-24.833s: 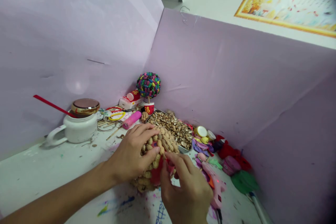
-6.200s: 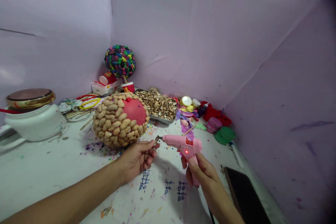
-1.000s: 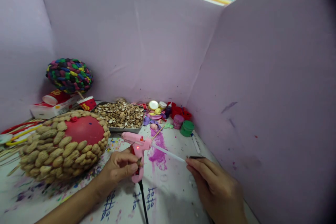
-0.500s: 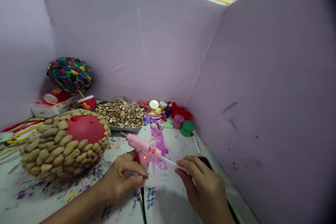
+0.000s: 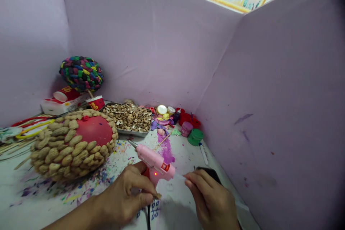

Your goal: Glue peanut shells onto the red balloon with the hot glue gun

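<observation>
A pink glue gun (image 5: 152, 158) with a lit red light is held by my left hand (image 5: 132, 190), its metal nozzle pointing up and left. Pinched between that hand's thumb and a finger is a small brown piece (image 5: 157, 196), which looks like peanut shell. My right hand (image 5: 211, 196) is closed on a translucent glue stick (image 5: 180, 176) at the gun's rear end. Left of the gun lies a red balloon (image 5: 98, 131) largely covered in peanut shells (image 5: 63, 151), with a bare red patch on top.
Behind stands a metal tray (image 5: 132, 133) of shells. A multicoloured ball (image 5: 82, 73) on a stick rises from a red cup (image 5: 95, 103). Paint pots (image 5: 195, 137), a marker (image 5: 204, 153) and a dark phone-like object (image 5: 210, 174) lie right. Lilac panels (image 5: 151, 43) enclose the table.
The visible stretch of glue stick between gun and right hand is shorter. Both hands and the gun sit slightly lower and further right in view, and the whole scene has shifted right.
</observation>
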`<act>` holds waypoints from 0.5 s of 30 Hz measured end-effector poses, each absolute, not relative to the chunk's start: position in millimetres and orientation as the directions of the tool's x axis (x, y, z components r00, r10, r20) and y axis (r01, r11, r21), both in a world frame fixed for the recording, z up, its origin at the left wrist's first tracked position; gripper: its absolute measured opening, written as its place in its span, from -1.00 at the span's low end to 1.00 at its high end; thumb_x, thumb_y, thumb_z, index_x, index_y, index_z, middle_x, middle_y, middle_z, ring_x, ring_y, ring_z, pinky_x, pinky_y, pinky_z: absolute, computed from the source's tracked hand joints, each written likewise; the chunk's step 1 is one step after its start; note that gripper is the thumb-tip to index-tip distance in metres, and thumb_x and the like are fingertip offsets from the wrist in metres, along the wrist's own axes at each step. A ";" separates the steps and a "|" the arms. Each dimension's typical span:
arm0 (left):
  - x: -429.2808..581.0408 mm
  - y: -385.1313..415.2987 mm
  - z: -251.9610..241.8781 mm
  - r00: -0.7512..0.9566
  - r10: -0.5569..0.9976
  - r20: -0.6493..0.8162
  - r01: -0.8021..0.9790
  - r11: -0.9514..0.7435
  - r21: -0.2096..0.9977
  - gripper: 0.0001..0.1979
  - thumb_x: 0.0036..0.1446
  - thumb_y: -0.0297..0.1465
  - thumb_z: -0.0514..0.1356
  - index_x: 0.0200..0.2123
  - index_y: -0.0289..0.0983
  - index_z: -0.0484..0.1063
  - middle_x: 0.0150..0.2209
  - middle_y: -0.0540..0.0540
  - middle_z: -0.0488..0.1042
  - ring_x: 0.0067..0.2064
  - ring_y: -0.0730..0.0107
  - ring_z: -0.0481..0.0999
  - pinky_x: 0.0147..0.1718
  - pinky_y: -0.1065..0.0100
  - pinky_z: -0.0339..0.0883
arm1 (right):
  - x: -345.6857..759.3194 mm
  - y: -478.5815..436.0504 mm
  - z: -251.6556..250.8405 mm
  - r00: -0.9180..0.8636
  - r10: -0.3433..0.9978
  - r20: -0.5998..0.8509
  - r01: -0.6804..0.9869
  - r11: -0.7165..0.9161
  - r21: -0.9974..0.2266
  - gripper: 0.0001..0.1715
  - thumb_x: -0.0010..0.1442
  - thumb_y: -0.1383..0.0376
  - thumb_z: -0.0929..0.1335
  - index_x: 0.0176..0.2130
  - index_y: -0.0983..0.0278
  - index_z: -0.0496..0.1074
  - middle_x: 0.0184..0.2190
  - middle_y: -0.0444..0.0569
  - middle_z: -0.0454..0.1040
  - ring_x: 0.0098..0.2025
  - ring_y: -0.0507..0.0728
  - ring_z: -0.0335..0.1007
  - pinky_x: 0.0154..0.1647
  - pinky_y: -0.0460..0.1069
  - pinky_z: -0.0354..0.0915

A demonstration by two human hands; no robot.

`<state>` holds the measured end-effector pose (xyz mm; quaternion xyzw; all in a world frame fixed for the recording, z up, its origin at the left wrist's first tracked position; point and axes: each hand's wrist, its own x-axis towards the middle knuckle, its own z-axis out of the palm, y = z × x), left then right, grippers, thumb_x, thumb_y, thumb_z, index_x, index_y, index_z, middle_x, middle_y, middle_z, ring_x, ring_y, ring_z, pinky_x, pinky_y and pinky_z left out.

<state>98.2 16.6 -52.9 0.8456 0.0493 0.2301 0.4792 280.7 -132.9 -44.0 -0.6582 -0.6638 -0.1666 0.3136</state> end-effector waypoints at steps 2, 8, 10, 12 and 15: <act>98.0 15.2 -50.5 0.888 0.293 0.354 -0.158 -0.529 0.834 -0.75 0.03 -0.30 0.13 -0.48 -0.27 0.56 -0.43 -0.15 0.42 -0.35 0.32 0.38 -0.38 0.36 0.20 | 279.8 -131.8 -43.1 0.058 0.786 0.615 0.980 0.074 -0.186 -0.82 0.20 0.39 0.22 -0.28 0.25 0.40 -0.48 -0.03 0.46 -0.47 0.07 0.42 -0.51 -0.12 0.27; 97.7 13.0 -51.1 0.886 0.289 0.362 -0.173 -0.518 0.838 -0.79 0.02 -0.34 0.13 -0.46 -0.25 0.56 -0.45 -0.12 0.41 -0.35 0.34 0.38 -0.37 0.37 0.20 | 277.0 -129.4 -44.2 0.024 0.781 0.625 0.970 0.134 -0.204 -0.79 0.20 0.40 0.19 -0.31 0.27 0.39 -0.59 -0.09 0.39 -0.58 0.04 0.37 -0.59 -0.13 0.21; 97.9 12.8 -52.6 0.883 0.296 0.364 -0.174 -0.515 0.839 -0.79 0.02 -0.35 0.13 -0.48 -0.26 0.55 -0.44 -0.12 0.40 -0.36 0.34 0.38 -0.38 0.37 0.20 | 275.1 -129.2 -45.5 0.037 0.792 0.609 0.954 0.153 -0.258 -0.79 0.20 0.40 0.19 -0.23 0.28 0.37 -0.58 -0.10 0.41 -0.56 0.04 0.39 -0.57 -0.14 0.24; 98.3 12.9 -53.7 0.881 0.298 0.368 -0.173 -0.521 0.836 -0.78 0.02 -0.35 0.12 -0.49 -0.27 0.55 -0.44 -0.12 0.40 -0.37 0.34 0.37 -0.39 0.37 0.20 | 272.4 -128.6 -46.6 0.082 0.807 0.585 0.937 0.138 -0.321 -0.80 0.19 0.37 0.22 -0.16 0.27 0.34 -0.54 -0.10 0.44 -0.55 0.03 0.40 -0.55 -0.14 0.27; 98.6 13.0 -54.1 0.894 0.277 0.353 -0.167 -0.526 0.834 -0.76 0.04 -0.33 0.10 -0.48 -0.28 0.55 -0.44 -0.13 0.40 -0.35 0.32 0.38 -0.37 0.36 0.20 | 268.4 -126.8 -47.8 0.155 0.791 0.592 0.919 0.104 -0.379 -0.88 0.15 0.34 0.27 -0.23 0.24 0.31 -0.50 -0.11 0.43 -0.58 0.02 0.37 -0.58 -0.13 0.27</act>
